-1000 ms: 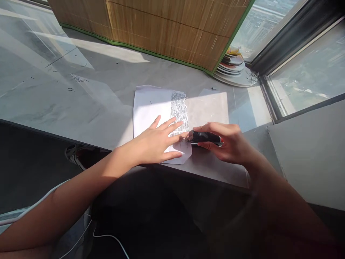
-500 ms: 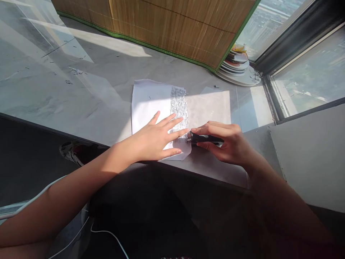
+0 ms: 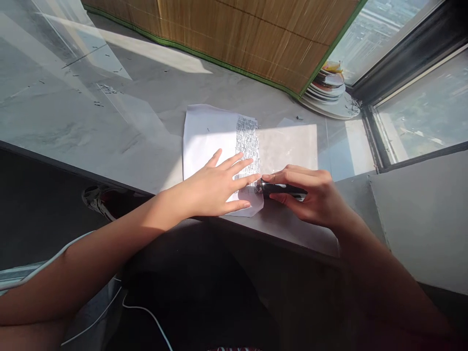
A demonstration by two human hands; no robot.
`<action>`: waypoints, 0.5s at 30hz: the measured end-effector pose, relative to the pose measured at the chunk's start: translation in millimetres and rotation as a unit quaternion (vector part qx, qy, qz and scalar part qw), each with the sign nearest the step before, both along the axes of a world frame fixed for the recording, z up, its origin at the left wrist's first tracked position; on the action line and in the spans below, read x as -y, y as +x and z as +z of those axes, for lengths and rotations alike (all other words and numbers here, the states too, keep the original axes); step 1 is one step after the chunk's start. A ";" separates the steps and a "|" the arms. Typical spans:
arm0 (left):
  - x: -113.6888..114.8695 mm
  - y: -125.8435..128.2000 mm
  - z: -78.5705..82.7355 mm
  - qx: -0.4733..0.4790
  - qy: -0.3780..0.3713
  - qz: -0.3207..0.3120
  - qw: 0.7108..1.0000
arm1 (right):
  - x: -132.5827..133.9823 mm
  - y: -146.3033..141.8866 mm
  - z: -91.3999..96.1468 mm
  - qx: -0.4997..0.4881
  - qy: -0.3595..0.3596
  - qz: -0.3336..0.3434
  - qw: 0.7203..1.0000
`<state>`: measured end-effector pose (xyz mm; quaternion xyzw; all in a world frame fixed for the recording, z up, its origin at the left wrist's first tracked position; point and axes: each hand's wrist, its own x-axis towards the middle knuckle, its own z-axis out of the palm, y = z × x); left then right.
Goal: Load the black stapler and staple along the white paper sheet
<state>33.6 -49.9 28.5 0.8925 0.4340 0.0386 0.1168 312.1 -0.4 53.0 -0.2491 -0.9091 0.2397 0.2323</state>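
A white sheet of paper [image 3: 204, 141] lies on the grey marbled surface, with a dense band of small dark staples [image 3: 247, 136] along its right side. My left hand [image 3: 219, 187] rests flat on the paper, fingers spread, partly covering the lower end of that band. At the paper's right edge, my right hand [image 3: 310, 187] is wrapped round a black stapler [image 3: 280, 188]. The stapler's front end meets the paper edge beside my left fingertips. Its rear part is hidden by my right palm.
A bamboo mat [image 3: 234, 39] with green edging stands at the back. Stacked plates [image 3: 327, 90] sit by the window frame [image 3: 373, 126]. Loose staples [image 3: 107, 89] are scattered at the left. The surface's front edge [image 3: 73, 168] runs close to my body.
The whole view has shifted slightly, so most things sit a little further right. Relative to the paper, both hands and the stapler look almost unmoved.
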 end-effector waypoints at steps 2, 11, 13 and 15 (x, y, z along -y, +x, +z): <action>0.0 0.1 -0.8 0.004 -0.001 0.002 1.000 | 1.0 -0.6 1.0 0.006 -0.003 -0.004 1.000; 0.1 0.3 -2.9 0.011 0.002 0.002 1.000 | 4.0 -0.4 0.7 0.023 0.012 -0.014 1.000; 0.4 0.9 -2.7 0.008 0.001 0.003 1.000 | 4.8 -0.6 0.4 0.027 0.019 -0.017 0.999; 0.7 1.5 -2.1 0.005 0.000 0.004 1.000 | 5.1 -0.9 -0.2 0.032 0.027 -0.017 0.999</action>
